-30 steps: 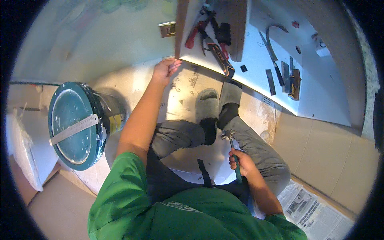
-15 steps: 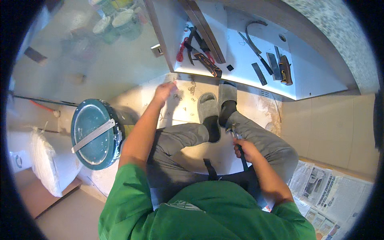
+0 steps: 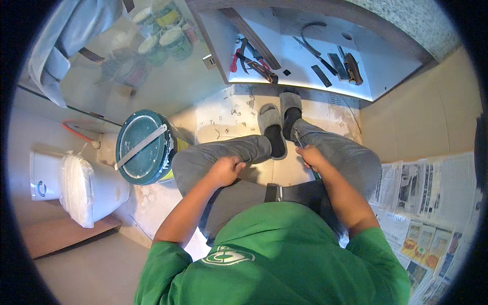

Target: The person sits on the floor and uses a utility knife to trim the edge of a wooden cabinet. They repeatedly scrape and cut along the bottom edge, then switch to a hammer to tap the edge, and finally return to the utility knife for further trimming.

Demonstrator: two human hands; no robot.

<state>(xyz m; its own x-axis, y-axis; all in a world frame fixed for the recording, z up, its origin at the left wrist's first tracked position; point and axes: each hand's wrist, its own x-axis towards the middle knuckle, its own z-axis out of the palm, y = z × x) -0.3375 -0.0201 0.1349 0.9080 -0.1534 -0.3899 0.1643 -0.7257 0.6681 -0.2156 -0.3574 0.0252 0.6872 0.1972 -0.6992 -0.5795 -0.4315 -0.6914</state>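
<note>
My right hand (image 3: pixel 311 156) is closed around a hand tool with a slim metal end (image 3: pixel 297 136) and a dark handle, above my right thigh. Its exact kind is unclear. Over my left thigh, my left hand (image 3: pixel 226 171) is curled with the thumb toward the middle; whatever its fingers hold, if anything, is hidden. On the floor beyond my slippers lie several small dark curled bits (image 3: pixel 235 111).
A low cabinet compartment (image 3: pixel 300 46) ahead holds knives, a hammer-like tool and dark strips. To the left stand a green-lidded bucket (image 3: pixel 140 152) with a metal strip across it and a toilet (image 3: pixel 109 185). Newspaper (image 3: pixel 406 198) covers the floor at right.
My left hand has drawn back from the floor near the cabinet to my left thigh. My right hand has risen slightly in the picture, still gripping the tool. The whole view has shifted.
</note>
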